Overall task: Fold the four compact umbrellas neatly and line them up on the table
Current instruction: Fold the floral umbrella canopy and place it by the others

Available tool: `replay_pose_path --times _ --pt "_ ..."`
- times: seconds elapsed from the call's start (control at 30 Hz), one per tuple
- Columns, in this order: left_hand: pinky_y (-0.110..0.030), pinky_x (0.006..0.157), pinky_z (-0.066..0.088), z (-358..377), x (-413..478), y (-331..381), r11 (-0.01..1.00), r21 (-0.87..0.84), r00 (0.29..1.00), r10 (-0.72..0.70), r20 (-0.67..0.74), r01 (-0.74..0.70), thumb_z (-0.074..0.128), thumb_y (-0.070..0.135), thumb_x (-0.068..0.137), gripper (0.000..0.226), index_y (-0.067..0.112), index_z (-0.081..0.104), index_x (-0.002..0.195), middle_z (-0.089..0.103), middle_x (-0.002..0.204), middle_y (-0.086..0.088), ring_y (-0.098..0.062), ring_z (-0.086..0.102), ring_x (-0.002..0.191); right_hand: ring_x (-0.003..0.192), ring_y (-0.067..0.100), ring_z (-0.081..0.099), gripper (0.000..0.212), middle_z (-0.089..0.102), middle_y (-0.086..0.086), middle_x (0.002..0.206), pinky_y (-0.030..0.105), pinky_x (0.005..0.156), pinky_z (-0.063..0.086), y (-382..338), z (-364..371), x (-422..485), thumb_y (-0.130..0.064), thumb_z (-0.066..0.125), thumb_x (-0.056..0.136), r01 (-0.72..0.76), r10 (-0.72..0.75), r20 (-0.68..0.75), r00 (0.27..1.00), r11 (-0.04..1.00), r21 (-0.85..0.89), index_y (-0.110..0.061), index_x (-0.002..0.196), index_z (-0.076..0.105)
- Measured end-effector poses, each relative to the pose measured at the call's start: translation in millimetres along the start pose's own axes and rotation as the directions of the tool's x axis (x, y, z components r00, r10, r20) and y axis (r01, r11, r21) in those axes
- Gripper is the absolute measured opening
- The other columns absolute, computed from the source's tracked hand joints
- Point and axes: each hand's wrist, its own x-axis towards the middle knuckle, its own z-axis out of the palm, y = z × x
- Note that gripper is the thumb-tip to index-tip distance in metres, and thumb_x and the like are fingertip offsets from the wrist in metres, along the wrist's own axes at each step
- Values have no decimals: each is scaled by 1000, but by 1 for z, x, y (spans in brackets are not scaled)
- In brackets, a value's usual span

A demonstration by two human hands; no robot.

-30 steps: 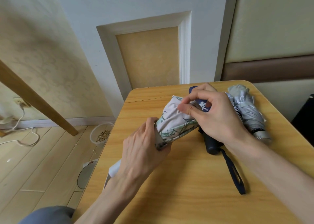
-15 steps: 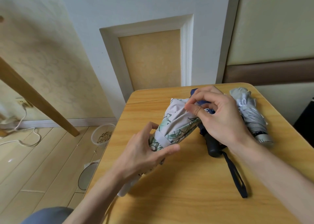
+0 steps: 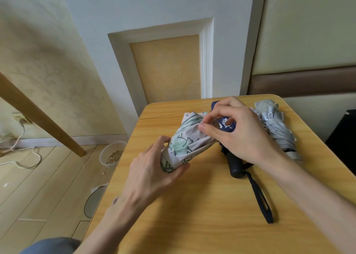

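Observation:
A white compact umbrella with a green leaf print (image 3: 185, 139) lies slantwise over the wooden table (image 3: 202, 215). My left hand (image 3: 152, 171) grips its lower end, thumb and fingers curled round the bundled canopy and its white strap. My right hand (image 3: 237, 130) pinches the fabric near the upper end. A dark blue umbrella (image 3: 227, 125) with a black handle (image 3: 236, 166) and a wrist loop (image 3: 260, 198) lies behind it, partly hidden by my right hand. A folded silver umbrella (image 3: 277, 128) rests at the far right.
The table's left edge drops to a wooden floor with a clear bowl of grain (image 3: 112, 154) and a round dish (image 3: 95, 200). A slanted wooden beam (image 3: 38, 115) and a white cable (image 3: 23, 151) are at left. The wall stands just behind the table.
My left hand slid up from the white handle end onto the canopy and closed round it near the strap. My right hand stayed on the upper fabric, shifting its pinch slightly.

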Motion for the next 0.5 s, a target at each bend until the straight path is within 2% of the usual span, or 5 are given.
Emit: replay_pose_path --times 0.1,0.23,0.33,0.4,0.5 --pt "-36 55 51 1 -1 2 997 76 999 32 -7 -31 73 68 78 64 40 43 127 67 109 17 -13 64 76 99 7 60 7 59 -7 104 18 90 45 -1 2 0 -29 83 88 -37 35 19 999 992 118 -24 88 78" --pt "-26 45 32 7 0 3 964 244 992 120 -44 -106 70 58 81 60 31 39 124 65 106 8 -22 66 74 97 2 59 7 61 -2 112 24 93 45 -1 5 -3 -29 82 90 -169 166 35 986 949 267 -25 86 79" --pt "-26 45 31 7 1 2 943 307 985 158 -75 -128 73 55 83 59 27 45 126 63 105 7 -21 67 78 105 3 59 7 59 -1 113 12 95 41 3 7 -4 -27 82 90 -68 71 -15 997 982 177 -25 94 76" --pt "-25 46 31 6 1 -1 929 346 981 172 -86 -133 83 50 80 63 26 48 127 61 106 7 -20 66 83 114 10 58 16 57 -7 114 20 101 43 7 6 -2 -32 82 90 32 -30 -19 999 995 93 -29 102 73" --pt "-29 55 39 8 1 -2 921 369 985 160 -69 -123 96 31 65 81 21 50 131 61 108 2 -24 66 90 112 11 59 10 59 -15 107 28 101 43 9 6 0 -35 81 89 52 -52 -1 999 996 68 -29 94 76"
